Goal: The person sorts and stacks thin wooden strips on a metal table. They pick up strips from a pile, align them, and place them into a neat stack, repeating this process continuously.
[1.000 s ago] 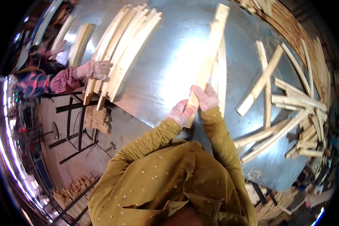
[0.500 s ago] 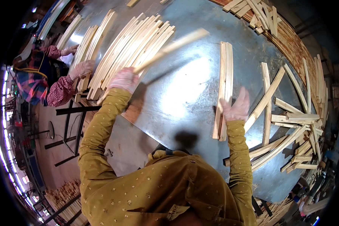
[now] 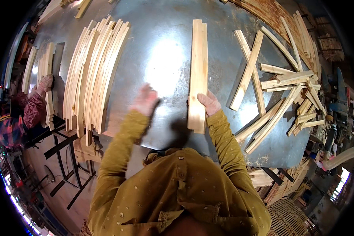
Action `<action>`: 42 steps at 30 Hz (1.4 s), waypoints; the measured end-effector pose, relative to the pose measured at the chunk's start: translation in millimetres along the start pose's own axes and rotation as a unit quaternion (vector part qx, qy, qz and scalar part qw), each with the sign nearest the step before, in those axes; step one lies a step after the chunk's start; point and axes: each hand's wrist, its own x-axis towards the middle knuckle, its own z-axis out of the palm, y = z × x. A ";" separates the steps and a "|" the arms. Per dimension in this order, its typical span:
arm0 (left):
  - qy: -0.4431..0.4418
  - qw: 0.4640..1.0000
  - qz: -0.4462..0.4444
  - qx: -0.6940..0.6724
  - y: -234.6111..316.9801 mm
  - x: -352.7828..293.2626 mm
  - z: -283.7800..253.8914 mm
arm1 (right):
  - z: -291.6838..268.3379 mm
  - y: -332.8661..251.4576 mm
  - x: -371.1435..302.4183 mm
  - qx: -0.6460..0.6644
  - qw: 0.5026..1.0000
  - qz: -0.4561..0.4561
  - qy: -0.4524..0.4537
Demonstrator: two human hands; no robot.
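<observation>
While the row of pale slats (image 3: 92, 70) lies far left on the metal table (image 3: 161, 35), the left hand (image 3: 145, 100) hovers loosely spread and empty, and the right hand (image 3: 209, 103) presses the small slat stack (image 3: 198, 70) lying mid-table, seemingly light, stiff and splintery, best gripped by its long edges near one end; no labels show.

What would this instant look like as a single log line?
right hand: on small strip stack | left hand: empty, above metal table | big strip row: left | loose strips: right
</observation>
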 end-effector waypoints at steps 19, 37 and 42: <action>-0.231 0.718 -0.281 -0.593 17.4 -21.3 135.0 | -74.6 -54.0 11.4 -0.714 0.516 -0.165 0.444; -0.173 0.845 -0.240 -0.446 73.6 -34.3 141.7 | -124.3 -50.8 -54.2 -0.706 0.477 -0.303 0.426; -0.118 0.909 -0.231 -0.326 63.9 -29.7 125.8 | -236.1 -113.6 -56.1 -0.701 0.518 0.058 0.486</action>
